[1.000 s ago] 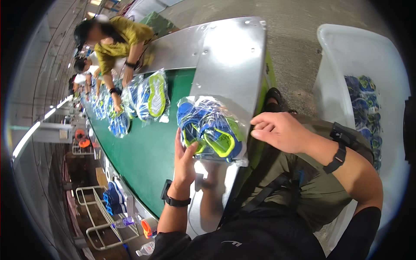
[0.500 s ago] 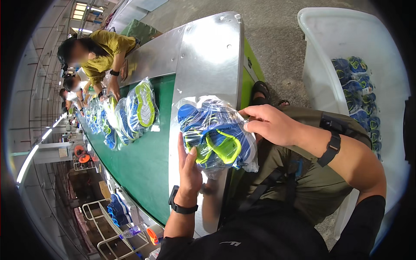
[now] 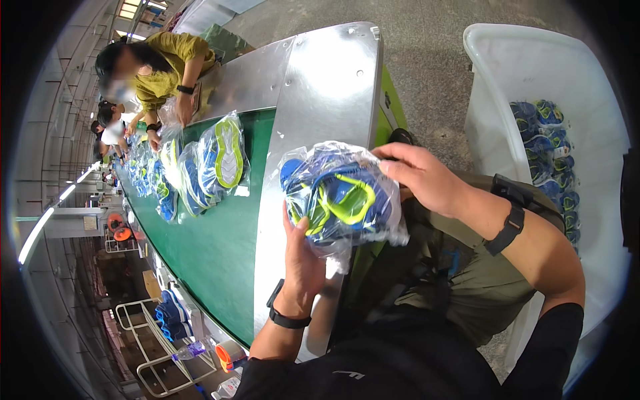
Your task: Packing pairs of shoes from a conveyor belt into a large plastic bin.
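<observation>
Over the metal end of the conveyor I hold a clear plastic bag with a pair of blue and lime-green shoes (image 3: pixel 340 200) inside. My left hand (image 3: pixel 302 257) grips its near left side, the thumb on top and the other fingers partly hidden under it. My right hand (image 3: pixel 423 175) has its fingers and thumb closed on the bag's far right edge. The shoe openings face up towards me, and the plastic is crumpled around them.
A green conveyor belt (image 3: pixel 223 250) with several bagged shoes (image 3: pixel 200 167) runs away to the left. A co-worker in a yellow top (image 3: pixel 167 63) handles bags across it. At right stands a white bin (image 3: pixel 483 100) holding rows of bagged shoes (image 3: pixel 553 150). A metal rack (image 3: pixel 143 343) is at lower left.
The bagged shoes and both my hands have shifted slightly right, the bag tilting a little. The co-worker's hand has moved over the bags on the belt.
</observation>
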Demonstrator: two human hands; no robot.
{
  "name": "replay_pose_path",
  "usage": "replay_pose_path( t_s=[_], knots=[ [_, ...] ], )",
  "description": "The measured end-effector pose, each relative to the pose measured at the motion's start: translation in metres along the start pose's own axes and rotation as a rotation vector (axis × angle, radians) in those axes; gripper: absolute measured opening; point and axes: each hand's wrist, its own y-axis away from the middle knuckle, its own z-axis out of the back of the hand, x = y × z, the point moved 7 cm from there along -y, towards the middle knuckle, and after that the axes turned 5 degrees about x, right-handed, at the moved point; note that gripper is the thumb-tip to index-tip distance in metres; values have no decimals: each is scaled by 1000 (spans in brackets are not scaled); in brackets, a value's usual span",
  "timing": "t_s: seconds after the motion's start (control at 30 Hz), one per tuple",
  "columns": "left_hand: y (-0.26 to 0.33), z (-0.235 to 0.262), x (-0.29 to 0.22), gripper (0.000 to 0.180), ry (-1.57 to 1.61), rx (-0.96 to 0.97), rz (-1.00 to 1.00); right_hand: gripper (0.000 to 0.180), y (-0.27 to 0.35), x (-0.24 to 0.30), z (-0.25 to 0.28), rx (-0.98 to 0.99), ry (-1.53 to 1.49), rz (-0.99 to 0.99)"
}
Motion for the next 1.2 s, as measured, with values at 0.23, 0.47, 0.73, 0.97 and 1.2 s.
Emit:
replay_pose_path(
  t_s=[0.23,0.47,0.73,0.97,1.2],
  knots=[
    [0,-23,9,56,28,-129,55,43,4,21,20,-55,146,-56],
    [-1,-96,4,58,-1,149,153,65,87,124,-42,-292,1089,814],
    [-25,-161,57,53,-10,156,207,71,135,106,-18,-523,1803,500],
    [-15,-228,36,75,-439,581,38,64,230,121,82,-886,1759,393],
    [-79,-100,-23,38,-667,207,-128,68,316,26,233,-1162,1539,-121]
  ],
)
